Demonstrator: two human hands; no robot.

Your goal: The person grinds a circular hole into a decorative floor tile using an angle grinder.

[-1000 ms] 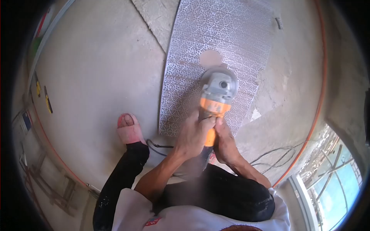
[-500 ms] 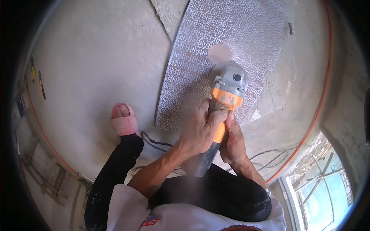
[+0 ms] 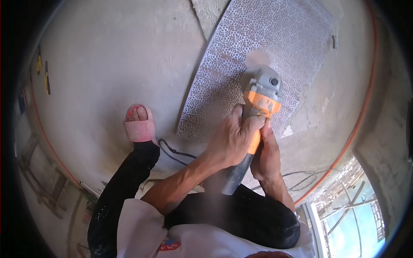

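Grinder, right of centre in the frame, lies in two bare hands above a patterned sheet, its head beside a plain round patch. The left hand wraps the body just behind the head, thumb across the top; the right hand clasps the other side, thumb lying along it. Most of the other fingers are hidden behind the tool. Rigid and probably heavy toward its head, the grinder looks best held by its body and rear grip, clear of the wheel end; dust could make it slick. The sheet appears stiff, perhaps brittle. Compared with half a second earlier, grinder, sheet and patch sit farther right and the pink sandal higher, a shift suggesting the camera has turned.
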